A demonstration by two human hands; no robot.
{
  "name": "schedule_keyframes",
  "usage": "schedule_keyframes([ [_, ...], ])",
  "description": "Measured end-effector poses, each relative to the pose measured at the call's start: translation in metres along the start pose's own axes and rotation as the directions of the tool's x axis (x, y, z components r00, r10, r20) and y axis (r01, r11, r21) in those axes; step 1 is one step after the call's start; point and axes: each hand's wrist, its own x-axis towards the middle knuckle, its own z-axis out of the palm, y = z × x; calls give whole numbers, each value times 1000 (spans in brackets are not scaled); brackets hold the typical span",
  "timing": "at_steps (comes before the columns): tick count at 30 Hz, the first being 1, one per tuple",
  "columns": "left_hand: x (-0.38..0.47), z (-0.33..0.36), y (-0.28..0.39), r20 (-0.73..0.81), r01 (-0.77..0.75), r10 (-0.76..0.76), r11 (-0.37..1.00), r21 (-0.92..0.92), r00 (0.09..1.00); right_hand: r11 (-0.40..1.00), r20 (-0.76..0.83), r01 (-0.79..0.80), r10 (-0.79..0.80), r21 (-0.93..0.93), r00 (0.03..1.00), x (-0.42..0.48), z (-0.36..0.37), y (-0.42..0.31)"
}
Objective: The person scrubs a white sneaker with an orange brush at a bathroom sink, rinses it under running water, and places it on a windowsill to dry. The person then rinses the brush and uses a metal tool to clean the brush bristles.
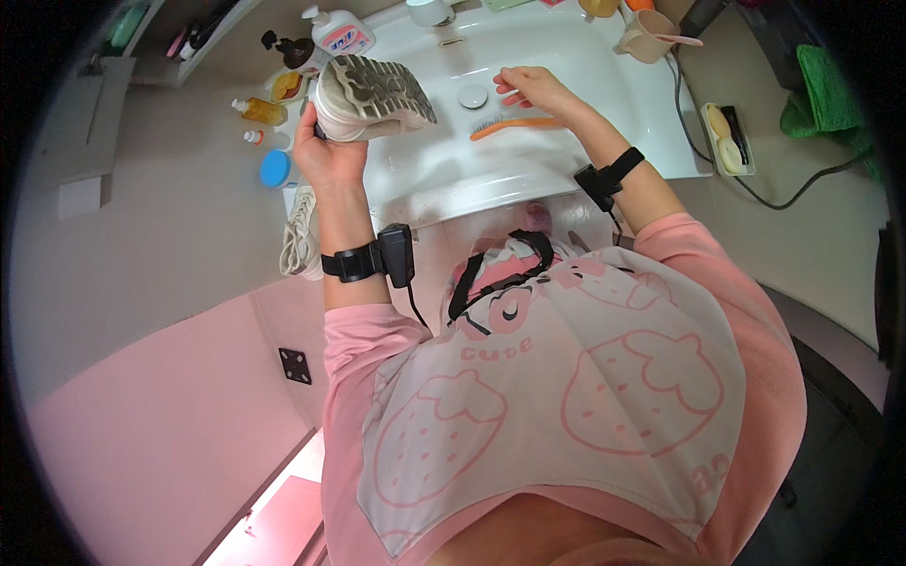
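Note:
My left hand grips a white shoe at the left side of the washbasin, its dark grooved sole turned up towards me. Over the basin, right of the round drain plug, is my right hand, its fingers partly curled and nothing seen in them. An orange-handled brush lies in the basin just below that hand, its bristles to the left; my right wrist covers the handle's far end. The other white laced shoe rests left of my left forearm.
White basin ahead of me. Along its left edge stand a pump bottle, a dark bottle, a yellow bottle and a blue-lidded jar. At right are a cup, a soap tray, a cable and a green cloth.

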Motion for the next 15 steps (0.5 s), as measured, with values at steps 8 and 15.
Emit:
schedule_keyframes([
  [8, -42, -46, -62, -172, 193, -170, 972, 131, 970, 995, -52, -40, 45, 90, 998, -11, -19, 21],
  [15, -27, -42, -36, 73, 159, -166, 983, 96, 983, 997, -27, -9, 11, 78, 1000, -6, -17, 21],
])
